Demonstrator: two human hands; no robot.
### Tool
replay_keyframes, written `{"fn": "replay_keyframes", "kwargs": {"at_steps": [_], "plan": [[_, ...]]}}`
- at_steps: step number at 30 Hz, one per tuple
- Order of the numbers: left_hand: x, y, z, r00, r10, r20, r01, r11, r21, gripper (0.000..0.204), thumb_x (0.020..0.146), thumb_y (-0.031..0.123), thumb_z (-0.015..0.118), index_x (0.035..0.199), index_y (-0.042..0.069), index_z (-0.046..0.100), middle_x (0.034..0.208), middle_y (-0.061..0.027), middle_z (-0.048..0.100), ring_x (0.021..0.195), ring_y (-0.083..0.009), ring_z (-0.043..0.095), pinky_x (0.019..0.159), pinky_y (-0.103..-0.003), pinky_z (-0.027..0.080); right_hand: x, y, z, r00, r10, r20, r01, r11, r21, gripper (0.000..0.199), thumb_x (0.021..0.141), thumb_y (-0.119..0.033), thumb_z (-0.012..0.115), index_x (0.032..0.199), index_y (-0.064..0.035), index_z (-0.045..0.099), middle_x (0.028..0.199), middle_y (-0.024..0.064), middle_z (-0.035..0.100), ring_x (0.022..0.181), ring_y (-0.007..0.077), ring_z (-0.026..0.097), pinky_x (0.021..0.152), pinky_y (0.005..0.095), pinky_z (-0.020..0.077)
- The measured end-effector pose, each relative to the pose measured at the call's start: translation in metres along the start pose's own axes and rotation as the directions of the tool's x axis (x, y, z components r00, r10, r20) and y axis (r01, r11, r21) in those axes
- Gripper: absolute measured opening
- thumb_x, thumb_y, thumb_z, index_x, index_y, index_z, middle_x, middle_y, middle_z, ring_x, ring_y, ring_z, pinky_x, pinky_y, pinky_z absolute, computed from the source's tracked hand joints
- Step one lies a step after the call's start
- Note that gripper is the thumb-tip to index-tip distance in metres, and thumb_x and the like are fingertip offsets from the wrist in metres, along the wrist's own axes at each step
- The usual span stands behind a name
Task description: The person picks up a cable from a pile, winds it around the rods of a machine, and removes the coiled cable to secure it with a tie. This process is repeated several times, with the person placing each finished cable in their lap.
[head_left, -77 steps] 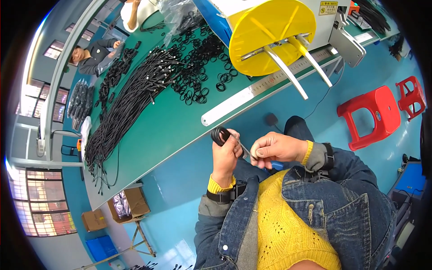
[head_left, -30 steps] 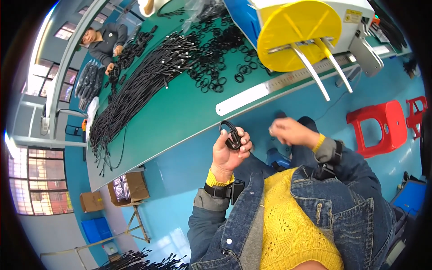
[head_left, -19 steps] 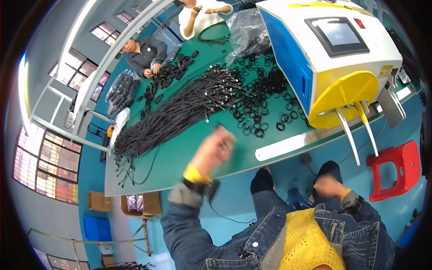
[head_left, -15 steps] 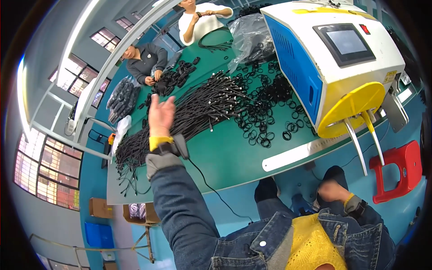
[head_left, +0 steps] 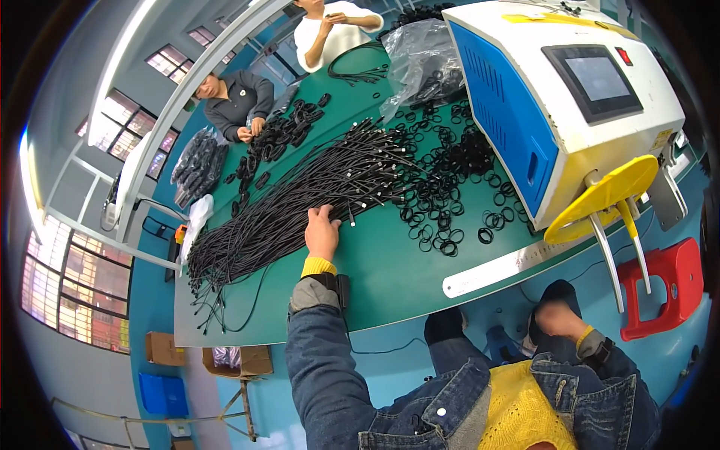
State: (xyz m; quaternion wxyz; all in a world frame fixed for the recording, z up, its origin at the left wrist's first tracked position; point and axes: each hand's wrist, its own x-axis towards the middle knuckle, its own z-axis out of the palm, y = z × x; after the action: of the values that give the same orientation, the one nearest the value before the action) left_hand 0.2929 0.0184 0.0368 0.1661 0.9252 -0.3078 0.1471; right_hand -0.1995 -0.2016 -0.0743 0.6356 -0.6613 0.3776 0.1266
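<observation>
Here left hand (head_left: pixel 322 232) touches cable pile (head_left: pixel 300 202); count unclear.

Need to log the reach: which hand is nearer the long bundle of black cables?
Left. The left hand rests on the long bundle of black cables on the green table; the right hand is down by the lap, well off it.

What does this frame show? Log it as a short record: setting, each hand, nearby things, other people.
Setting: green table in a workshop
Left hand: stretched out, fingers on the pile of black cables; whether it grips one cannot be told
Right hand: low by the lap, blurred, grip unclear
Nearby: coiled black loops, metal ruler, blue and white machine with yellow disc, red stool
Others: two people at the far side of the table
</observation>
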Motion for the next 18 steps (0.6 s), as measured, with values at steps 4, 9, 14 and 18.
{"fn": "replay_keyframes", "kwargs": {"at_steps": [4, 9, 14, 18], "plan": [[0.006, -0.011, 0.009, 0.996, -0.052, -0.069, 0.058, 0.995, 0.082, 0.018, 0.075, 0.019, 0.065, 0.092, 0.015, 0.061, 0.096, -0.0078, 0.055, 0.083, -0.0319, 0.056, 0.071, -0.040, 0.046, -0.009, -0.003, -0.001, 1.000, -0.020, 0.002, 0.020, 1.000, 0.006, 0.018, 0.082, -0.017, 0.056, 0.082, 0.0007, 0.060, 0.060, 0.0046, 0.056, 0.048, 0.0097, 0.050, 0.045, 0.0227, 0.0406], [0.010, -0.011, -0.021, 0.922, 0.183, -0.342, -0.118, 0.972, 0.203, 0.014, 0.078, 0.018, 0.062, 0.090, 0.011, 0.058, 0.086, -0.0092, 0.057, 0.076, -0.0321, 0.056, 0.067, -0.041, 0.045, -0.025, 0.003, -0.007, 0.998, -0.043, -0.039, 0.043, 0.999, 0.003, 0.018, 0.081, -0.017, 0.056, 0.081, 0.0001, 0.059, 0.059, 0.0042, 0.056, 0.048, 0.0093, 0.050, 0.044, 0.0228, 0.0406], [-0.021, 0.023, -0.106, 0.806, -0.102, -0.584, -0.272, 0.811, -0.518, 0.003, 0.081, 0.007, 0.056, 0.084, 0.006, 0.056, 0.073, -0.0067, 0.058, 0.066, -0.0249, 0.054, 0.064, -0.037, 0.041, -0.031, 0.017, -0.007, 0.997, -0.067, -0.045, 0.067, 0.998, -0.007, 0.017, 0.082, -0.017, 0.055, 0.079, -0.0006, 0.058, 0.059, 0.0036, 0.055, 0.047, 0.0089, 0.049, 0.044, 0.0230, 0.0403], [-0.103, 0.106, -0.158, 0.656, 0.409, -0.635, -0.569, 0.820, -0.060, 0.009, 0.077, -0.003, 0.054, 0.083, 0.004, 0.056, 0.072, -0.0061, 0.057, 0.061, -0.0206, 0.051, 0.057, -0.032, 0.039, -0.047, 0.001, -0.005, 0.982, -0.187, -0.024, 0.186, 0.982, -0.006, 0.015, 0.083, -0.015, 0.054, 0.080, -0.0009, 0.057, 0.059, 0.0026, 0.054, 0.047, 0.0080, 0.048, 0.044, 0.0228, 0.0396]]}}
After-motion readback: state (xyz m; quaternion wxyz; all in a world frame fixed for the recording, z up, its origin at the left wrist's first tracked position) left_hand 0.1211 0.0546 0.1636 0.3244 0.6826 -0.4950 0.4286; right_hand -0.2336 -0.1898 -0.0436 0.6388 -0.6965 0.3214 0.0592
